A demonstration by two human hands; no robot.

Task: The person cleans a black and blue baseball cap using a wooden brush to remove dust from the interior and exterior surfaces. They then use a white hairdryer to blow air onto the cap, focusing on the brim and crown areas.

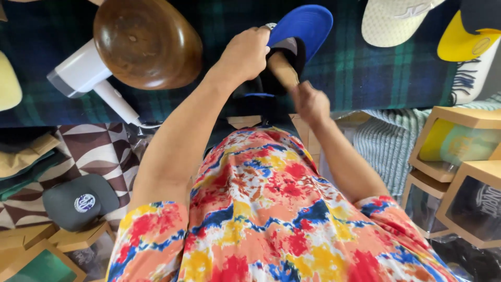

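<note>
Left hand (245, 52) clamps the blue-brimmed cap (300, 28) steady at twelve o'clock; right hand (309, 102) grips a wooden brush (282, 68), working inside it.

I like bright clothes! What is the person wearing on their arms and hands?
Both arms are bare below short sleeves. The left sleeve and right sleeve belong to a tie-dye shirt with splashes of red, yellow, blue and orange. The left hand and right hand wear no gloves; no rings or watch show.
</note>
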